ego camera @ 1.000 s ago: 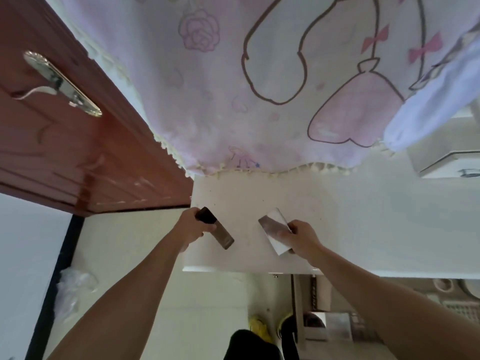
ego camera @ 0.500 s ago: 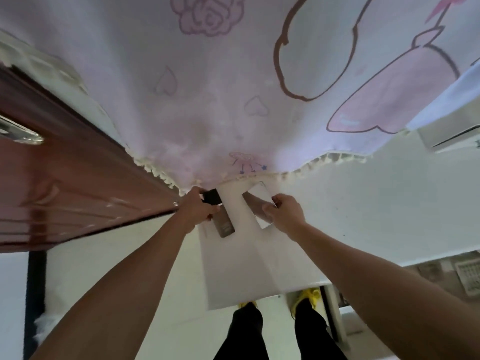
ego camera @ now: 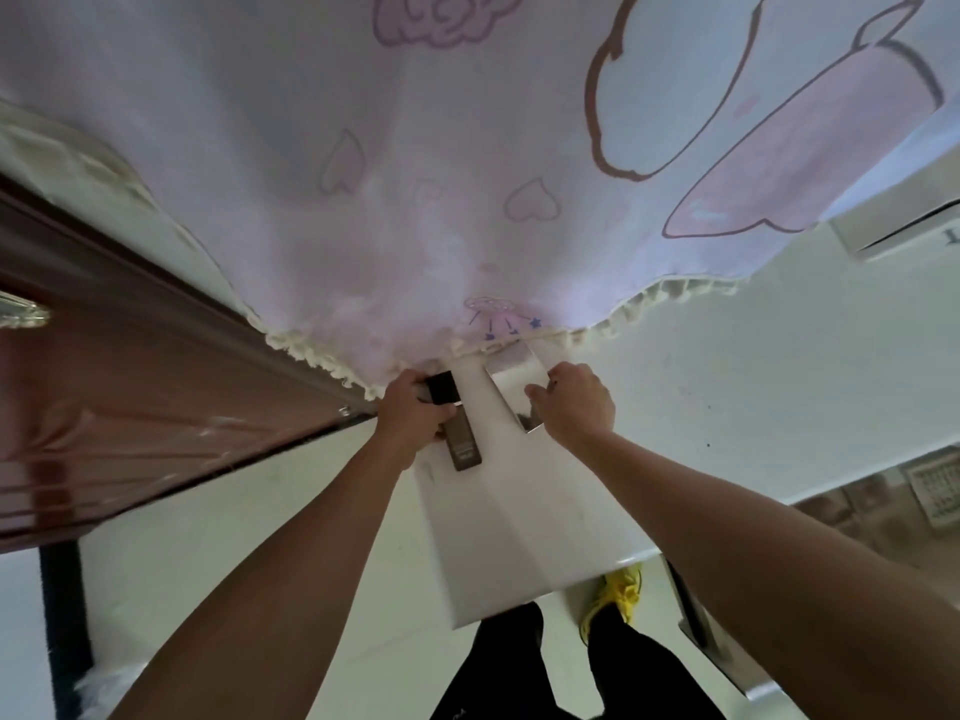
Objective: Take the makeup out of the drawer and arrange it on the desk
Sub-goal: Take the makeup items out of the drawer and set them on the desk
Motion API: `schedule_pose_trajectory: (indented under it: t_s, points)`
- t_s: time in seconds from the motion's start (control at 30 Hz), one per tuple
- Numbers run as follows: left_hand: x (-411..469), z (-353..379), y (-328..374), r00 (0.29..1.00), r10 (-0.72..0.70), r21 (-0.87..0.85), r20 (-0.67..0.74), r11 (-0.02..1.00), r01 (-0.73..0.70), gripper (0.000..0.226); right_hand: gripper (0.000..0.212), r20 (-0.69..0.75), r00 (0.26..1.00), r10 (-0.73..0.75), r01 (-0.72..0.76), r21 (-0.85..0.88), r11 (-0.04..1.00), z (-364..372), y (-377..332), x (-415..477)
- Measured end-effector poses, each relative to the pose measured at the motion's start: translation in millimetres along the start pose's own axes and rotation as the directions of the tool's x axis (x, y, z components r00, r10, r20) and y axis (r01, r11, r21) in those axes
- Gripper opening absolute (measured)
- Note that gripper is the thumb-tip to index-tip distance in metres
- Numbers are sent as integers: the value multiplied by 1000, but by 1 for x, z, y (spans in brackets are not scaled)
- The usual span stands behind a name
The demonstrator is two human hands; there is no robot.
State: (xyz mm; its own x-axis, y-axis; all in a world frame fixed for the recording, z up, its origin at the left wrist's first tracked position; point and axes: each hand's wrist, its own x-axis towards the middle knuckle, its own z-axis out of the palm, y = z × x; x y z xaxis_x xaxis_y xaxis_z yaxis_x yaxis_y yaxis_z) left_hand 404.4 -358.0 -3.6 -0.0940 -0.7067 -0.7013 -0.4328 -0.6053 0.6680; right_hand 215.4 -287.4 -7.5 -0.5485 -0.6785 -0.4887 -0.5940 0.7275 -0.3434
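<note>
Both are carried up to the pink fringed cloth (ego camera: pixel 415 226) now: brown black-capped tube (ego camera: pixel 464 449) gripped by left hand (ego camera: pixel 410 413), flat silver case (ego camera: pixel 511 379) by right hand (ego camera: pixel 576 407); set-down likely.

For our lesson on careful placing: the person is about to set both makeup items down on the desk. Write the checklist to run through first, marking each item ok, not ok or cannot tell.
1. Left hand grips the brown tube: ok.
2. Right hand grips the silver box: ok.
3. Both items are over the white desk: ok.
4. Bare desk surface lies beside them: ok.
5. Pink cloth is clear of the box: not ok, its fringe hangs at the box's far edge.
6. Items touch the desk: cannot tell.
</note>
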Motion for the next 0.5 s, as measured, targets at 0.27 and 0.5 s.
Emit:
schedule_pose_trajectory:
  t_s: [0.27,0.5]
  points:
    - [-36,19,15,935,283,507,-212,850,-142,36,40,-33,998,51,-47,105,993,-40,40,-8]
    - [-109,126,25,945,326,509,19,811,-290,19,28,-111,991,73,-51,185,981,-109,159,-37]
